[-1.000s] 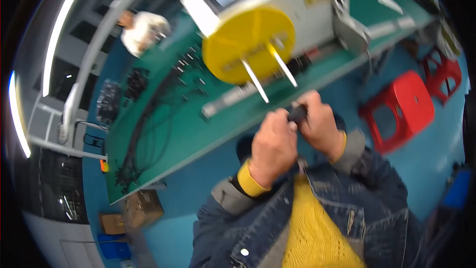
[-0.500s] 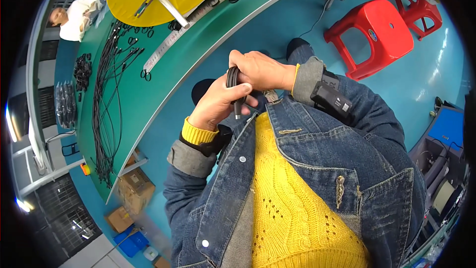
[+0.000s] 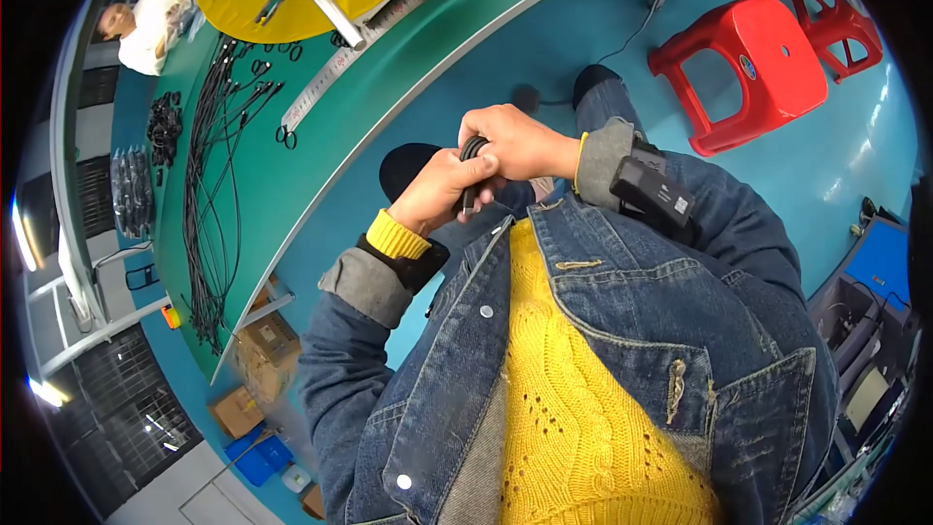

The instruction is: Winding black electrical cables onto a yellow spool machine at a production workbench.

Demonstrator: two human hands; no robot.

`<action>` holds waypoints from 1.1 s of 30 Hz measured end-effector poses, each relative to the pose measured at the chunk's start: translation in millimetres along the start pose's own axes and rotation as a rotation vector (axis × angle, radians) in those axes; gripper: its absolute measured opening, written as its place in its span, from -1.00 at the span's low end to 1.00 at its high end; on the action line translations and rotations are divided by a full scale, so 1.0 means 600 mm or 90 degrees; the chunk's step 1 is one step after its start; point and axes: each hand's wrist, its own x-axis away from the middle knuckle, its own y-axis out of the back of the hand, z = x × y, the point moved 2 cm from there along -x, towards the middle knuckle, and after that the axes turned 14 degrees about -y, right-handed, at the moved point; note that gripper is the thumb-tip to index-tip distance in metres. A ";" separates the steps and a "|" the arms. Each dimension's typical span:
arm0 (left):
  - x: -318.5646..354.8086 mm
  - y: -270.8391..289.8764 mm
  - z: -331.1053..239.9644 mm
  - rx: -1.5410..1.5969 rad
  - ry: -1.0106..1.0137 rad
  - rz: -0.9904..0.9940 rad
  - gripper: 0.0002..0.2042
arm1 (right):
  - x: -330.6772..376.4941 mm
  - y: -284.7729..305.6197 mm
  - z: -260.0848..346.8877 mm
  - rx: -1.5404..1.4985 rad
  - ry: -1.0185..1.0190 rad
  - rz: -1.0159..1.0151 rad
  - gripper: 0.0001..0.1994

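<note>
Pinching from both sides in the head view, the grip of left hand (image 3: 434, 185) and right hand (image 3: 520, 144) closes on a black cable (image 3: 473, 148), seemingly already coiled; long cables (image 3: 197, 146) on the bench (image 3: 282, 185) lie uncoiled.

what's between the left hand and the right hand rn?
A coiled black cable, touching both the left hand and the right hand; shows in the head view.
</note>
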 end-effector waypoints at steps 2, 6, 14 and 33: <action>0.002 0.002 0.007 0.106 0.027 -0.026 -0.72 | 0.007 -0.010 -0.020 -0.031 -0.041 0.006 -0.73; 0.001 0.013 0.023 0.111 0.114 0.001 -0.68 | 0.007 0.010 0.011 0.321 -0.067 0.004 -0.81; -0.003 0.011 0.067 0.101 -0.032 0.005 -0.65 | 0.003 0.002 0.000 0.153 -0.083 -0.028 -0.80; 0.022 0.017 0.038 -0.085 0.030 0.043 -0.83 | 0.011 -0.017 0.012 0.304 0.011 -0.006 -0.86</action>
